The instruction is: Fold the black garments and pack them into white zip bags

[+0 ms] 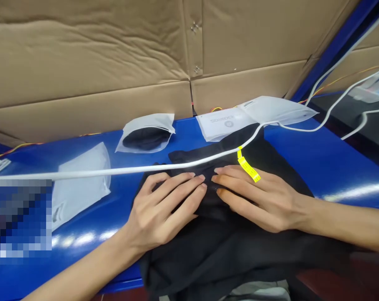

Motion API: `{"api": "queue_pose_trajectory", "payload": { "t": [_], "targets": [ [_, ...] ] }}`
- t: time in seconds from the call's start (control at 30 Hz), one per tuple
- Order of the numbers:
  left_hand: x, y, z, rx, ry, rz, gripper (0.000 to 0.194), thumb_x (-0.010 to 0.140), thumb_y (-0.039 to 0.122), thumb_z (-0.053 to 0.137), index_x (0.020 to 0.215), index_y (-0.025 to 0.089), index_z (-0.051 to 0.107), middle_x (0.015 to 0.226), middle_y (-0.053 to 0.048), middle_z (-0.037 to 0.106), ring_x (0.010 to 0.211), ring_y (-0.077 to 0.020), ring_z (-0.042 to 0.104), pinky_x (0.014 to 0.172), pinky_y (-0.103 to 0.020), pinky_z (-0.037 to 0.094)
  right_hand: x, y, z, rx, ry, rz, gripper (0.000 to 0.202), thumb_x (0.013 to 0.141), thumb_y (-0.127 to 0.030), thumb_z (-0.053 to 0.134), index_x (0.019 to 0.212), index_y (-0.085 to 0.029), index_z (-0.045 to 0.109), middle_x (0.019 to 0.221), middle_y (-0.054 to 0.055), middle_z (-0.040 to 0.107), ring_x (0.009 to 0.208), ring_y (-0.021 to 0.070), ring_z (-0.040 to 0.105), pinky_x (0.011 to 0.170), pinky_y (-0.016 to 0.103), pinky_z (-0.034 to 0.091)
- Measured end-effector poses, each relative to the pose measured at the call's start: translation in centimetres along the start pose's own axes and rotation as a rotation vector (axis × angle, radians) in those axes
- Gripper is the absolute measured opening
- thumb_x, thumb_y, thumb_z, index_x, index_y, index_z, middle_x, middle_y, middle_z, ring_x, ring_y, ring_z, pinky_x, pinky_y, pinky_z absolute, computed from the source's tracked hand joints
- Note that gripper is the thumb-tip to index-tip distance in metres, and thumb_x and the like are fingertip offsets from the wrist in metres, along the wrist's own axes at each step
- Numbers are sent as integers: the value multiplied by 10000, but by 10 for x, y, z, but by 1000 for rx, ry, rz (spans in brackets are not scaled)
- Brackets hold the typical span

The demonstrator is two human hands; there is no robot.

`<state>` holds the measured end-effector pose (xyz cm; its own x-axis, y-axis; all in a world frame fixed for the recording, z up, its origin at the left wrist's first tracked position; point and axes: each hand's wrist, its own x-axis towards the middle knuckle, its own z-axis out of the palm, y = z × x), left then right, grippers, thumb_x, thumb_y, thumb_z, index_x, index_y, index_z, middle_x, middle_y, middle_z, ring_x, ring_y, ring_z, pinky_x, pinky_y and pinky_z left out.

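Handling black cloth point(205, 246), laid rumpled across mid worktop point(329, 167), running over near edge. Resting L hand point(167, 205) on its L part w/ bent, slightly spread fingers, tips pointing R at cloth's upper middle. Resting R hand point(265, 196) opp. side, w/ fingers near level, tips pointing L. Touching cloth w/ both, tips near each other but apart. Can't tell if clamped on cloth or just pressing, w/ R thumb hidden & L thumb mostly so.

Crossing view L to R above cloth: white cable point(129, 170), passing over L fingertips' far side, then bending up & off R. Hanging from it: yellow tag point(248, 168), in front of R hand's back; print too small to read.

Set around cloth on blue worktop: white bag point(83, 184) at L, flat, tilted; behind, pale pouch point(130, 128) w/ black item point(147, 138) showing inside; to R of that, printed bag point(219, 124) just behind cloth, overlapping w/ plain bag point(279, 109) reaching farther R.

Standing behind, tan cardboard point(114, 62), w/ staples point(195, 27) at centre seam. At far R, blue post point(346, 39), thin red/yellow wires point(346, 77), clear box point(371, 88) on dark surface. Pixelated at lower L, can't make out.
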<state>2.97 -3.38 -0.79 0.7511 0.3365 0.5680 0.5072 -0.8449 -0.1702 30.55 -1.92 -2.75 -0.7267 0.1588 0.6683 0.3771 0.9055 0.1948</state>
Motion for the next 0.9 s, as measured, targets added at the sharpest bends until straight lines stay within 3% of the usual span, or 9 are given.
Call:
{"api": "queue_pose_trajectory", "payload": {
  "t": [0.13,0.3,0.37,0.43,0.47,0.53,0.67,0.77,0.9],
  "targets": [
    [3,4,2,20,-8,-5,213,1086,228,603,1236,109,697,1208,-129,829,1164,-271,777,869,-398,518,-2,-1,3,-48,-17,44,195,1003,-47,536,1098,-127,687,1284,218,773,1225,308,748,1029,477,649],
    [1,-6,0,34,22,-21,361,1090,458,583,1250,149,678,1178,-133,828,1123,-300,768,889,-423,567,-8,3,3,-55,26,25,175,973,-26,549,1053,-118,674,1189,219,798,1101,309,788,966,467,670],
    [-2,-17,-4,88,47,-79,297,1073,395,566,1224,159,664,1157,-150,810,1106,-320,755,918,-457,583,-10,7,2,-56,19,40,193,953,0,548,1030,-135,663,1158,200,804,1056,301,792,945,467,673],
    [-5,-32,-11,245,30,-242,139,1020,282,608,1088,178,670,1112,-138,780,1041,-321,741,929,-486,579,-10,12,0,-80,-5,57,241,938,26,533,1013,-170,654,1138,154,808,1013,272,790,919,446,676],
    [-6,-40,-15,353,-60,-366,138,1021,298,603,1024,178,672,1121,-140,755,1036,-326,726,917,-490,582,-10,14,-1,-90,-16,62,259,934,34,525,1006,-181,649,1132,137,807,997,259,787,908,432,675],
    [-7,-55,-22,563,-356,-691,314,1082,357,463,1083,141,691,1259,-200,669,1149,-377,676,940,-531,578,-9,16,-1,-97,-27,54,272,929,45,507,1001,-180,641,1121,129,803,972,250,781,888,413,672],
    [-18,-78,-31,627,-585,-889,559,1094,440,338,1192,22,697,1334,-361,543,1187,-568,618,780,-594,580,-10,15,-1,-79,-16,56,267,942,37,477,1019,-168,631,1115,138,791,980,257,769,891,431,664],
    [-33,-90,-33,609,-753,-924,582,1094,443,316,1288,23,669,1210,-328,641,1070,-499,693,744,-503,566,-12,14,0,-71,-23,65,264,947,29,496,1032,-177,636,1145,130,782,999,250,756,907,430,656],
    [-47,-99,-35,512,-887,-866,477,1084,270,280,1270,101,685,778,-121,720,755,-321,738,664,-351,498,-14,15,1,-69,-11,73,250,942,25,522,1030,-175,643,1152,120,772,1018,249,744,920,423,646]
  ]
}}
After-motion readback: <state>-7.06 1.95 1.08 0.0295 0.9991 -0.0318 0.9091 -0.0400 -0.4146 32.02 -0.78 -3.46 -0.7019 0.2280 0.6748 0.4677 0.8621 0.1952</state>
